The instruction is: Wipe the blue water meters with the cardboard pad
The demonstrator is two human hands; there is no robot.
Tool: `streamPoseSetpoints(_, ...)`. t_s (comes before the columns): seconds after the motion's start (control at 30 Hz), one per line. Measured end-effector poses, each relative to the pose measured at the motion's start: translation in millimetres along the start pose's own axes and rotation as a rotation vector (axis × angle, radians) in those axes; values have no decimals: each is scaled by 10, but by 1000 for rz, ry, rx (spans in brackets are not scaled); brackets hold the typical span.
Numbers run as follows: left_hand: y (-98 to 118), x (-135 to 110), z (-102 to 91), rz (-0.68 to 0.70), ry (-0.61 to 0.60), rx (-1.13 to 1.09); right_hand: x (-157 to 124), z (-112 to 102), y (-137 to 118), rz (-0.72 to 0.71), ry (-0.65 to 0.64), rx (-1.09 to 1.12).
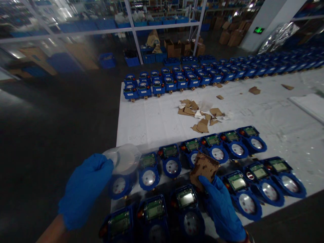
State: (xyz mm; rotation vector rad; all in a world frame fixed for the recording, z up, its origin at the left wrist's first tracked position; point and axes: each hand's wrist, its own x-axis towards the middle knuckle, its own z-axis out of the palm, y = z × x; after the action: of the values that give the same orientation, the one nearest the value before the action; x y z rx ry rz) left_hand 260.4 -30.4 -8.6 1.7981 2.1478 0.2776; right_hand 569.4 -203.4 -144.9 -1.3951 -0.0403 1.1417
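My left hand point(87, 190), in a blue glove, is closed on the side of a translucent plastic cup point(128, 158). The cup is tilted above the meter at the left end of the near rows, and I cannot make out what is in it. In my right hand point(220, 206), also gloved, is a torn piece of brown cardboard point(204, 168) with dark stains, pinched at its lower edge. It hides part of the blue water meters behind it. Several meters with small displays and round dials, such as this water meter point(172, 162), surround both hands.
Torn cardboard scraps point(199, 116) lie mid-table on the white tabletop point(146, 118). Beyond them, long rows of blue meters point(181, 82) line the far edge. Shelving point(134, 30), blue bins point(107, 60) and cardboard boxes point(177, 48) stand behind. The table's left edge drops to dark floor.
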Motion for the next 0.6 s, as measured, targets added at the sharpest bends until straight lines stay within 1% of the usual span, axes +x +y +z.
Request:
streamPoseSetpoints(0.13, 19, 6, -22, 26, 3, 19, -38, 7, -20, -6, -26, 1)
streamPoseSetpoints(0.37, -10, 18, -27, 26, -33, 25, -54, 22, -66, 14, 12, 9)
streamPoseSetpoints(0.6, 5, 24, -18, 17, -32, 45, -35, 39, -72, 6, -5, 34)
